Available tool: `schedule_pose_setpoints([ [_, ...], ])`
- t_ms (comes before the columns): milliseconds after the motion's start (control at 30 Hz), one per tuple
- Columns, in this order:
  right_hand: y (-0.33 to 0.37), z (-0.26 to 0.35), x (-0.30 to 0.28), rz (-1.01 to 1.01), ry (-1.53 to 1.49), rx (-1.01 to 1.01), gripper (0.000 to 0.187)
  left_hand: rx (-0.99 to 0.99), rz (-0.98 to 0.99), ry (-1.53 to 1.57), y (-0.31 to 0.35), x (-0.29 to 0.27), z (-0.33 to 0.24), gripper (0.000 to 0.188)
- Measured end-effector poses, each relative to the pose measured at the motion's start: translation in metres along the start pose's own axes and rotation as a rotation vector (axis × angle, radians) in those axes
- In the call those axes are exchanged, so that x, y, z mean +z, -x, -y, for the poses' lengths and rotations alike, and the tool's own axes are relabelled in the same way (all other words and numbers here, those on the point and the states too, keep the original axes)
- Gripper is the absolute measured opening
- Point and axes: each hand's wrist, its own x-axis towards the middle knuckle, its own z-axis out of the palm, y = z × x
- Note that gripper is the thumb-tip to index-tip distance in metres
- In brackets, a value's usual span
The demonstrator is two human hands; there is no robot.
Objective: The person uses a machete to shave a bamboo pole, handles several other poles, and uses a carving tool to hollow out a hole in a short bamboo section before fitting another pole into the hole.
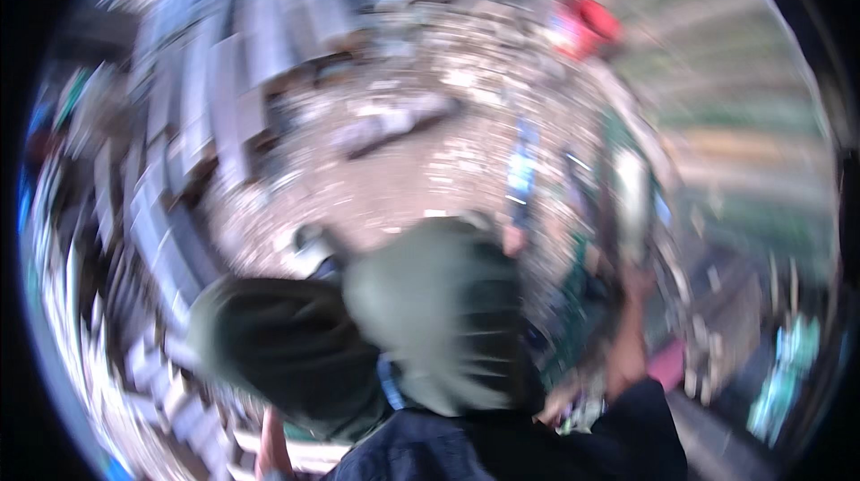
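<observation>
The whole picture is smeared by motion. My right hand (635,279) reaches forward on the right, its bare forearm coming out of a dark sleeve. Directly beyond it lies a long pale thing (632,199), perhaps a bottle; whether my fingers touch it is unclear. A blue, narrow tool-like thing (520,163) lies on the ground left of there, its kind too blurred to name. Part of my left hand or wrist (272,447) shows low at the left, beside my bent leg, fingers hidden. My knees in dark green trousers (439,311) fill the lower middle.
Long grey bars or planks (237,105) are stacked at the left and far left. A red container (587,26) stands at the far right. Chips or scraps litter the ground (372,181), where a short block (394,123) lies. A pink thing (666,363) sits near my right forearm.
</observation>
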Motion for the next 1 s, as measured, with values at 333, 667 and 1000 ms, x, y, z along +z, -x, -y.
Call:
schedule_pose_setpoints([
  [333,0.267,0.072,0.014,0.305,0.054,-0.276,0.072,-0.251,-0.506,0.329,0.277,0.072,0.250,0.049],
  [667,0.369,0.268,0.106,0.716,-0.081,-0.609,0.069,-1.231,-1.257,0.744,0.351,0.042,0.346,0.101],
  [1000,0.408,0.326,0.125,0.788,-0.037,-0.650,0.066,0.161,-1.011,2.162,0.384,0.073,0.442,0.063],
])
